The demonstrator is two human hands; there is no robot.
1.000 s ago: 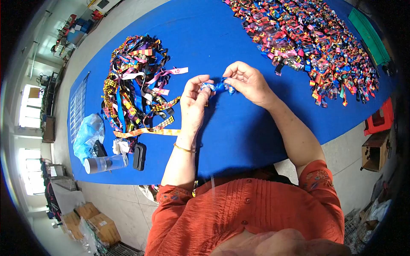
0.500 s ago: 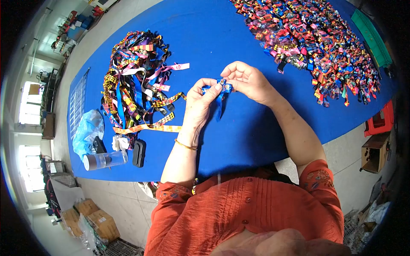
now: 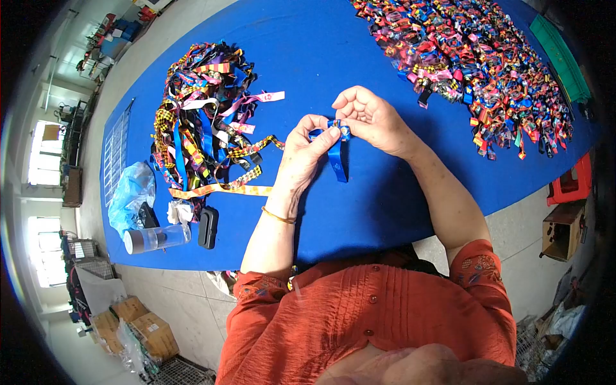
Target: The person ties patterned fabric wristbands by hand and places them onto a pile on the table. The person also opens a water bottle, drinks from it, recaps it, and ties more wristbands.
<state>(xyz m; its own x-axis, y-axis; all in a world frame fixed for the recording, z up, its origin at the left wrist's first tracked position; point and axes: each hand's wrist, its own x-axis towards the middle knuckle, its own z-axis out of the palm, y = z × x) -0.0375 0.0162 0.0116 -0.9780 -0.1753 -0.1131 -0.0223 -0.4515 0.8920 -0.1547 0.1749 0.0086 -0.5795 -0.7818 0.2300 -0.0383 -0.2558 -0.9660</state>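
A blue printed ribbon strap (image 3: 338, 160) is held between my two hands above the blue cloth-covered table (image 3: 385, 218). My left hand (image 3: 310, 144) is closed on the strap, thumb pressing on its folded upper part. At the strap's right end, my right hand (image 3: 372, 122) pinches it with thumb and index finger, the other fingers curled above. The strap's loose tail hangs below my fingers. Left of my hands lies a tangled heap of patterned straps (image 3: 192, 128). A large spread of small folded straps (image 3: 475, 70) covers the table's far right.
On the table's left stand a clear bottle (image 3: 160, 239) lying sideways, a black case (image 3: 207, 228) and a blue plastic bag (image 3: 131, 196). A green crate (image 3: 558, 58) borders the right side. A red stool (image 3: 573, 179) and cardboard boxes (image 3: 151, 333) are on the floor.
The strap's hanging tail has swung to the right and now shows its flat face. Both hands keep their hold, having barely moved.
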